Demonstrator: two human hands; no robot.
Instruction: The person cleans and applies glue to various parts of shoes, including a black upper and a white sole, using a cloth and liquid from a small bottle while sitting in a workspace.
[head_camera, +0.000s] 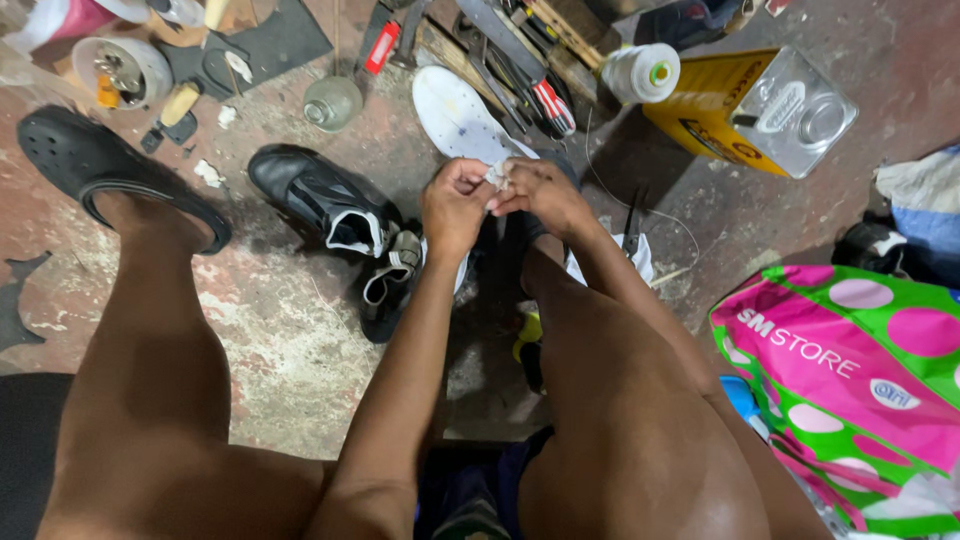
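1. Pinching a small white scrap (497, 176) between the fingertips of both hands, we are holding it above the floor, between the knees. The left hand (455, 205) and the right hand (545, 192) are meeting at the fingertips, both closed tightly around the scrap, so that it is staying steady at working height.
2. We are judging the scrap to be cloth or thread waste; its exact kind is too small to make out.
3. We are keeping the black shoe (318, 197) on its side just left of the hands, within easy reach, with a second shoe piece (390, 280) lying against it.
4. We are leaving the white insole (458, 118) flat on the floor directly beyond the hands, near the thread spool (641, 72) and the yellow tin can (752, 106).
5. We are noting a loose thread (640, 205) running across the floor; where it ends is not visible.
6. We are finding the tool pile (520, 60) cut off by the top edge, and the pink-and-green bag (850, 370) cut off at the right.
7. We are unable to see what lies under the right forearm and the legs.
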